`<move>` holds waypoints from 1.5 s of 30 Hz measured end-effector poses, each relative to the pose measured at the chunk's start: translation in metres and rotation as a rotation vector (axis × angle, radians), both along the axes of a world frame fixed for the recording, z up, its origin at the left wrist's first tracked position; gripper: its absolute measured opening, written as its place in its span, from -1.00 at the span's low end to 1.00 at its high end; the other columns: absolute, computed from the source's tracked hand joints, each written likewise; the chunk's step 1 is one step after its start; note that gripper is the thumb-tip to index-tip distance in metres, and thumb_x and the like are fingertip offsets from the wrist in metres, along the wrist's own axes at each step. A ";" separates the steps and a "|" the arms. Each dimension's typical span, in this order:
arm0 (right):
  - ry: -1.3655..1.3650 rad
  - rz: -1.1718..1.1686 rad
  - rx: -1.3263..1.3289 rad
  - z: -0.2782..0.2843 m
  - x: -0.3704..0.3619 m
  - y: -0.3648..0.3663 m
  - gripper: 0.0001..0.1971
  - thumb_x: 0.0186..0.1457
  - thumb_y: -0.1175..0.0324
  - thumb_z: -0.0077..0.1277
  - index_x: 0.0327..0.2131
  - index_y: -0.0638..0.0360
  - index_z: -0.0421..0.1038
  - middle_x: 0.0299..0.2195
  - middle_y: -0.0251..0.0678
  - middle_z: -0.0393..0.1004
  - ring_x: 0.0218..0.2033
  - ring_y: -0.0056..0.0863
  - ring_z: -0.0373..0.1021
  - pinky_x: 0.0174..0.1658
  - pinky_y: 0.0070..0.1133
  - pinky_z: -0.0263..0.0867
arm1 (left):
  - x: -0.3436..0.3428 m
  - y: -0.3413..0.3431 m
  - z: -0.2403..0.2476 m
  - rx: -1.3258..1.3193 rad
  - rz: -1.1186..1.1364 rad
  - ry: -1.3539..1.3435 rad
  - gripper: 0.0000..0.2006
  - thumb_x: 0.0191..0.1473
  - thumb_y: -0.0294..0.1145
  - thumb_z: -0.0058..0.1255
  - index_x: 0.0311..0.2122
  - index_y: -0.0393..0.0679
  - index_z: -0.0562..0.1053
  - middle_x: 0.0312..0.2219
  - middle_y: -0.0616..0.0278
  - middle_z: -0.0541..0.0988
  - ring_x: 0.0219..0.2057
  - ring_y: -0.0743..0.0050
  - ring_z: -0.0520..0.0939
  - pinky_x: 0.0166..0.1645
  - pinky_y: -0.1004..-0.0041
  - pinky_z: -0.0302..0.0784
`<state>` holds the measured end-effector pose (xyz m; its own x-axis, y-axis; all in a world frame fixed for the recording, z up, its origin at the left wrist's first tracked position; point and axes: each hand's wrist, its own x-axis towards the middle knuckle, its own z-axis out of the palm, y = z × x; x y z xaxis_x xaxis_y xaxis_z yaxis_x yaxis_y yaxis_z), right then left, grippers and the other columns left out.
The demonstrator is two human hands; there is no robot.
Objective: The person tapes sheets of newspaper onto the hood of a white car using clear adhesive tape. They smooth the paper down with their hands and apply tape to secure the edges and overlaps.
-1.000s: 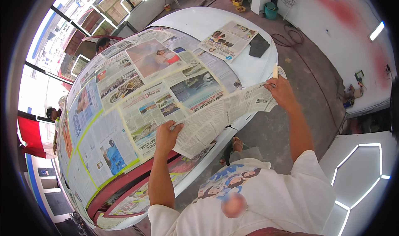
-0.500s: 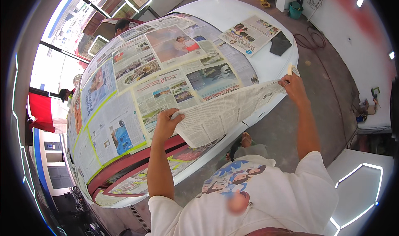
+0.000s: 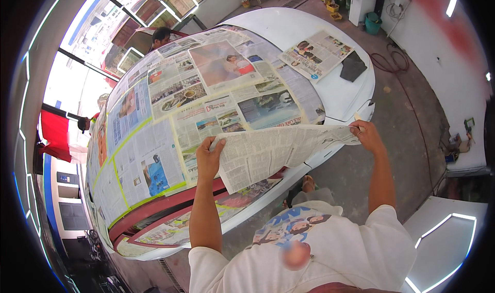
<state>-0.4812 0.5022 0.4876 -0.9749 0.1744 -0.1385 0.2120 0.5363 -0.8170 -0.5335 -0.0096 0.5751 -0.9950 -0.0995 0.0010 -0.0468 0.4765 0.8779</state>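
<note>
The left hand [image 3: 209,151] is closed to a pinch, thumb against fingers, and grips the upper left corner of a newspaper sheet [image 3: 273,151]. The right hand [image 3: 365,134] is likewise closed, its fingers bent around the gathered right end of the same sheet. A small pale item [image 3: 357,116] projects above the right hand; too little of it shows for identification.

The newspaper sheet is stretched between the two hands, in front of the person's body and over the near side of a car. Its upper edge sags slightly; its lower left corner hangs in front of the red window frame [image 3: 165,203]. Contact between sheet and car cannot be determined.

The car's roof and windshield area carries a paper covering [image 3: 216,89], with joints taped in pale yellow. Yellow-green tape [image 3: 175,188] runs along the roof edge above the window frame. On the white hood [image 3: 268,25] lie a newspaper [image 3: 317,56] and, beside it, a dark grey piece [image 3: 353,67]. A hose [image 3: 394,63] lies on the floor [image 3: 335,185]. A second person [image 3: 161,37] is at the car's far side.
</note>
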 end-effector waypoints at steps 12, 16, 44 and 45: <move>0.162 -0.078 -0.174 0.043 0.007 0.041 -0.81 0.15 0.36 0.21 -0.23 0.29 0.60 -0.46 -0.45 0.57 -0.42 -0.69 0.39 -0.28 -0.60 0.33 | -0.049 0.005 -0.046 0.194 -0.159 -0.261 -0.80 0.16 -0.44 0.15 -0.15 -0.31 0.55 -0.36 0.31 0.62 -0.35 0.65 0.53 -0.20 0.53 0.42; 0.224 -0.020 -0.107 0.063 0.008 0.049 -0.81 0.13 0.36 0.23 -0.25 0.29 0.60 -0.46 -0.39 0.57 -0.41 -0.65 0.40 -0.29 -0.59 0.33 | -0.060 0.005 -0.060 0.083 -0.155 -0.230 -0.83 0.12 -0.44 0.16 -0.23 -0.32 0.57 -0.45 0.37 0.56 -0.45 0.67 0.44 -0.32 0.50 0.34; 0.932 -0.018 -0.007 0.067 -0.152 -0.119 -0.75 0.03 0.66 0.22 -0.18 0.22 0.61 -0.29 -0.20 0.51 -0.34 -0.39 0.49 -0.33 -0.55 0.42 | -0.357 0.034 0.074 0.349 0.003 0.363 -0.47 0.26 -0.31 -0.01 0.30 -0.19 0.27 0.30 0.09 0.25 0.28 0.29 0.30 0.18 0.24 0.45; 0.922 0.004 0.013 0.053 -0.172 -0.134 -0.74 -0.02 0.62 0.23 -0.20 0.18 0.61 -0.27 -0.18 0.53 -0.31 -0.33 0.52 -0.32 -0.49 0.46 | -0.346 0.028 0.066 0.319 0.027 0.355 -0.38 0.28 -0.28 -0.02 0.38 -0.19 0.14 0.39 0.04 0.10 0.36 0.20 0.19 0.23 0.20 0.41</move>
